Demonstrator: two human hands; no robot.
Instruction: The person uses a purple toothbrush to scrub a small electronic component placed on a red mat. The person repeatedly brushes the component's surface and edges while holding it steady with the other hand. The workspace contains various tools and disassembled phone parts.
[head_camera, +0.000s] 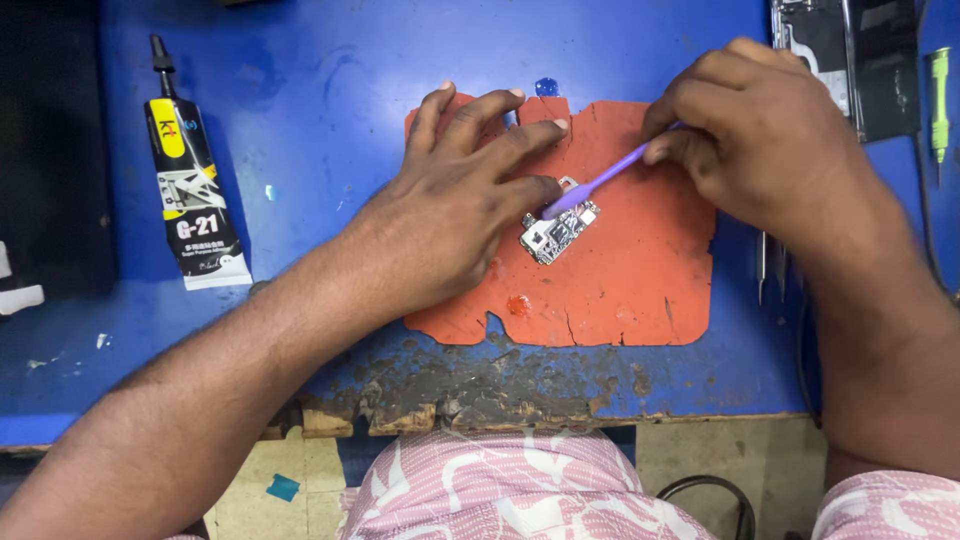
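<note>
A small silver circuit board (558, 230) lies on a torn orange mat (620, 280) in the middle of the blue worktop (330, 90). The left hand (450, 215) lies flat on the mat, fingers spread, with one fingertip touching the left edge of the board. The right hand (760, 140) has its fingers pressed together, pinching a thin purple brush (600, 183). The brush tip rests on the board. A black and yellow glue tube (190, 190) lies far off to the left. A green screwdriver (939, 105) lies at the far right edge.
</note>
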